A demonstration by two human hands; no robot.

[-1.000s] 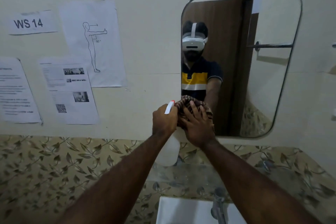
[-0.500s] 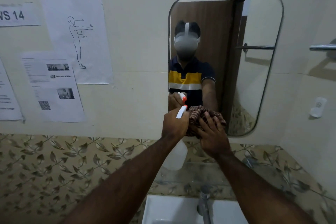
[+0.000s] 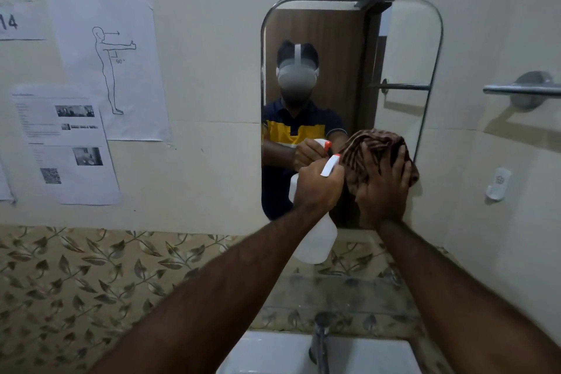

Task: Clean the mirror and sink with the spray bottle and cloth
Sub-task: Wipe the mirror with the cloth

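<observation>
A rounded wall mirror [image 3: 403,48] hangs above a white sink [image 3: 273,355]. My left hand [image 3: 317,184] grips a white spray bottle [image 3: 317,240] with a red-tipped nozzle, held upright in front of the mirror's lower part. My right hand [image 3: 384,188] presses a bunched brown striped cloth [image 3: 368,146] flat against the mirror's lower right corner, fingers spread over it. The mirror reflects a person with a headset and the bottle.
A chrome tap [image 3: 320,340] rises at the sink's back edge, under a glass shelf [image 3: 343,291]. Several paper sheets [image 3: 112,70] are taped to the wall at left. A metal towel bar [image 3: 522,89] and a small white hook [image 3: 498,184] sit on the right wall.
My right hand has slid the cloth rightward and up along the mirror's lower edge to its right corner. The bottle hand stayed close beside it. The view has shifted right.
</observation>
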